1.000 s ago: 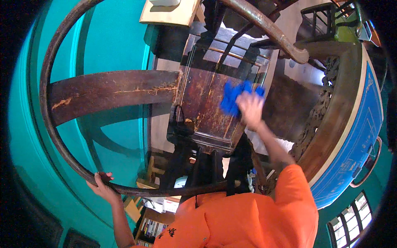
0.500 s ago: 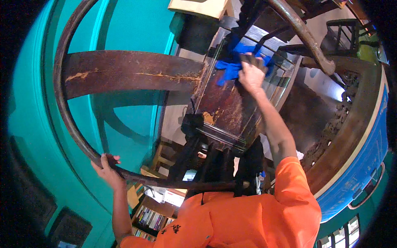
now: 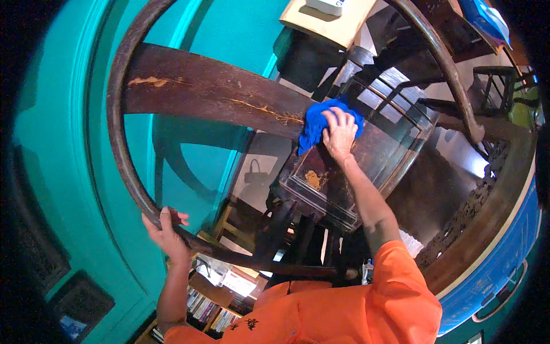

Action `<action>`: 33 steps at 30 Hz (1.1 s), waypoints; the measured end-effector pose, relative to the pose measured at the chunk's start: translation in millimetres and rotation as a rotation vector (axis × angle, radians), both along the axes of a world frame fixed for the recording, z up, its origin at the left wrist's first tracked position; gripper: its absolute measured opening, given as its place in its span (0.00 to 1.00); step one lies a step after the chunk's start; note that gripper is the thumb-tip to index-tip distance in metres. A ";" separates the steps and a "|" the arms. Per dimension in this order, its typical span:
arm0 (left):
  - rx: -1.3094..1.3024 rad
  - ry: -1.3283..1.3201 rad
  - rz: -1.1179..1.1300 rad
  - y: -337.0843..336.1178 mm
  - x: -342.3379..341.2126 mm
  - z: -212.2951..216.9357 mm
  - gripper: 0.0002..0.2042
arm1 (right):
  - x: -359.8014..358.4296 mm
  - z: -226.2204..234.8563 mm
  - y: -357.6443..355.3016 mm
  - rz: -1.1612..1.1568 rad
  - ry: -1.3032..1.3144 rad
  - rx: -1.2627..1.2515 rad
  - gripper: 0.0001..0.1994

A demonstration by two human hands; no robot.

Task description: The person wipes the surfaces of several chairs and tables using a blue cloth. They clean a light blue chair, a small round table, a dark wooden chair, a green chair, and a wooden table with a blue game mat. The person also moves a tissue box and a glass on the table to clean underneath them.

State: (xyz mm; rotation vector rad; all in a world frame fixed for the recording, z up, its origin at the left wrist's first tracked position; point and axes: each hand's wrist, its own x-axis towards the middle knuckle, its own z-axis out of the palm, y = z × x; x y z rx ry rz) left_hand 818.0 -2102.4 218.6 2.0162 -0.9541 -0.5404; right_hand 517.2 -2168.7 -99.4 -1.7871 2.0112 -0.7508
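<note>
We note the left hand [image 3: 166,232] closed around the chair's curved top rail [image 3: 123,166], steadying it. Further off, the right hand [image 3: 339,133] presses a blue cloth [image 3: 314,123] where backsplat [image 3: 212,92] meets seat [image 3: 366,166]. We advise firm strokes along the grain.

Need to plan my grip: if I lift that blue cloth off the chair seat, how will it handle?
The blue cloth lies crumpled and folded under the right hand, so it is probably floppy and light. It likely bunches when pushed across the dark wooden chair, and seems unlikely to roll or break.
</note>
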 end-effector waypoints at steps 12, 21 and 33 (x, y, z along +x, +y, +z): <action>-0.026 0.107 -0.028 -1.4 -2.0 2.1 0.24 | 208.1 244.9 -130.5 -0.158 -0.554 -0.526 0.23; -0.105 0.115 -0.042 -0.3 11.3 -7.4 0.19 | 166.0 159.1 -102.9 0.047 -0.424 -0.604 0.24; -0.456 0.372 -0.069 11.4 17.2 -10.4 0.32 | 204.2 294.6 -129.4 0.322 -0.574 -0.821 0.25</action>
